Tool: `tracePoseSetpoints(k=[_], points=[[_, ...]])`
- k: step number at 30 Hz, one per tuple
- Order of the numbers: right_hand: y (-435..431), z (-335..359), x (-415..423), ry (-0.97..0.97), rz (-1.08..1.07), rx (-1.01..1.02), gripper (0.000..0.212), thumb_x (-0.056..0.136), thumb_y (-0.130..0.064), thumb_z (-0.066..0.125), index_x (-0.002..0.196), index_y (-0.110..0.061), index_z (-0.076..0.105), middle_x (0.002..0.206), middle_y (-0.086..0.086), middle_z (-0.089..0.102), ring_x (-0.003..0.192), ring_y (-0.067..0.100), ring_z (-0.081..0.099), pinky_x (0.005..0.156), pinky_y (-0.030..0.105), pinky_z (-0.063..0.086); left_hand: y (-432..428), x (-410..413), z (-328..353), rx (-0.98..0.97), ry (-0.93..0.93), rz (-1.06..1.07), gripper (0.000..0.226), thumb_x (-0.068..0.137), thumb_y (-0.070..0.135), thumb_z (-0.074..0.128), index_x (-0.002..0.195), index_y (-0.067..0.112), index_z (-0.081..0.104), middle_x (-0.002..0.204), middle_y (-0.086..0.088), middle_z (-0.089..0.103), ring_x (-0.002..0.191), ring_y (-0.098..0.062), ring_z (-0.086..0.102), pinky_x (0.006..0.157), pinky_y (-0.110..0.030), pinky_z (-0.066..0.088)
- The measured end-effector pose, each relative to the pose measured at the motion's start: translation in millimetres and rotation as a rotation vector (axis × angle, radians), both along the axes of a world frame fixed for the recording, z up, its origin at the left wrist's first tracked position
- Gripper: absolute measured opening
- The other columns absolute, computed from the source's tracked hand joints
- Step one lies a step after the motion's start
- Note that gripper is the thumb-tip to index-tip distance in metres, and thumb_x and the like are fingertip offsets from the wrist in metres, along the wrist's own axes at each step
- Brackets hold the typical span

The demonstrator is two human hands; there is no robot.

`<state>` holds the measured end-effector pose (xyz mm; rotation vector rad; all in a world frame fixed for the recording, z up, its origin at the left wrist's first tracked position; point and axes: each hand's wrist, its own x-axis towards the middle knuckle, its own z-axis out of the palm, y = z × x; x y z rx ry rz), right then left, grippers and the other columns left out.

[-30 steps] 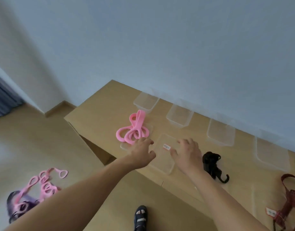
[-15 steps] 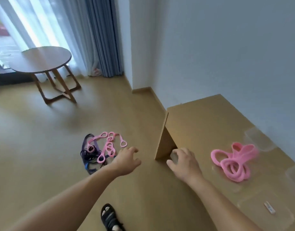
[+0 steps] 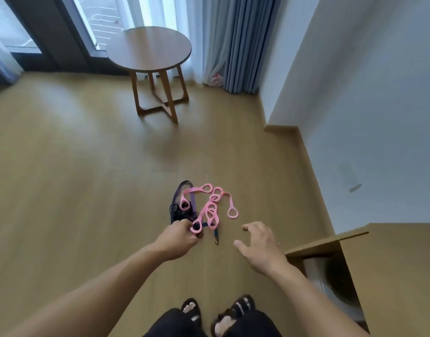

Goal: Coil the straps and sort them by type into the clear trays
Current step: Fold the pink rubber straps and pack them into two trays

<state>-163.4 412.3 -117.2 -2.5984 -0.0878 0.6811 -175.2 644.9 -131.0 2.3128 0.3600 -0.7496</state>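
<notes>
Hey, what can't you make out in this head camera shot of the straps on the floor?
- Left hand: head view, its back hides the fingertips, so which strap it grips is unclear.
- Dark straps: tangled under the pink strap; their number is unclear.
- Trays: outside the frame.
- Desk: cut off by the right edge.

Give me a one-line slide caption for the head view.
Left hand grips the tangled strap pile on the floor; right hand hovers open beside it.
</notes>
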Motion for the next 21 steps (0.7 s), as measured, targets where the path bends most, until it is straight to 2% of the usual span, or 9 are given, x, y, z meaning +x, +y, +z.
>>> tracePoseSetpoints(k=[4,6,8,10,14,15,17,18,21], points=[[24,-36,59,0.031,0.091,0.029,0.047,0.091,-0.046,0.054,0.133,-0.025,0.049,0.133,-0.007,0.045,0.124,0.014,0.04,0.1,0.03,0.037,7,49,-22,-0.033,0.0,0.069,0.035,0.09,0.031,0.057,0.122,0.016,0.061,0.119,0.0,0.065,0.093,-0.013,0.055,0.078,-0.024,0.04],[36,-61,96,0.055,0.122,0.056,0.045,0.091,-0.044,0.054,0.131,-0.025,0.05,0.131,-0.007,0.047,0.122,0.013,0.041,0.099,0.029,0.037,11,81,-36,-0.047,-0.013,0.109,0.035,0.091,0.031,0.057,0.122,0.016,0.061,0.107,0.008,0.064,0.087,-0.008,0.05,0.07,-0.02,0.041],[47,-93,134,0.092,0.135,0.075,0.043,0.091,-0.043,0.055,0.13,-0.026,0.051,0.129,-0.009,0.048,0.121,0.012,0.041,0.097,0.029,0.037,17,114,-57,-0.056,-0.012,0.186,0.035,0.091,0.029,0.057,0.125,0.019,0.06,0.091,0.022,0.052,0.082,-0.006,0.05,0.064,-0.015,0.04],[58,-135,170,0.123,0.144,0.081,0.041,0.09,-0.043,0.056,0.127,-0.027,0.053,0.128,-0.009,0.048,0.121,0.012,0.042,0.094,0.029,0.037,24,145,-90,-0.06,-0.008,0.255,0.034,0.092,0.029,0.056,0.125,0.021,0.06,0.09,0.023,0.048,0.079,-0.004,0.05,0.066,-0.015,0.04],[73,-246,231,0.213,0.144,0.063,0.036,0.09,-0.043,0.056,0.122,-0.028,0.054,0.123,-0.007,0.049,0.118,0.015,0.044,0.088,0.03,0.037,33,197,-193,-0.056,0.056,0.335,0.041,0.094,0.031,0.054,0.134,0.022,0.053,0.112,0.017,0.047,0.094,-0.002,0.05,0.078,-0.019,0.038],[76,-278,243,0.237,0.136,0.055,0.033,0.09,-0.042,0.056,0.12,-0.028,0.055,0.121,-0.007,0.05,0.115,0.016,0.046,0.085,0.03,0.037,35,207,-225,-0.055,0.086,0.35,0.039,0.094,0.029,0.053,0.132,0.023,0.054,0.11,0.018,0.048,0.091,-0.002,0.05,0.075,-0.019,0.039],[81,-344,263,0.277,0.092,0.034,0.028,0.09,-0.041,0.057,0.115,-0.028,0.058,0.118,-0.006,0.052,0.11,0.016,0.049,0.081,0.03,0.037,38,221,-288,-0.057,0.155,0.354,0.024,0.093,0.025,0.053,0.116,0.028,0.055,0.098,0.015,0.054,0.082,-0.006,0.052,0.07,-0.021,0.043],[82,-378,270,0.292,0.065,0.024,0.026,0.09,-0.04,0.057,0.114,-0.029,0.059,0.117,-0.005,0.052,0.109,0.017,0.05,0.08,0.031,0.039,39,227,-321,-0.061,0.188,0.344,0.018,0.091,0.024,0.052,0.109,0.029,0.054,0.096,0.012,0.056,0.082,-0.009,0.055,0.072,-0.024,0.046],[88,-478,276,0.358,0.019,-0.008,0.027,0.091,-0.036,0.057,0.116,-0.027,0.061,0.116,-0.002,0.052,0.107,0.019,0.053,0.085,0.034,0.046,46,235,-415,-0.073,0.293,0.334,0.03,0.09,0.027,0.052,0.119,0.024,0.056,0.109,0.008,0.063,0.097,-0.015,0.062,0.086,-0.03,0.052]])
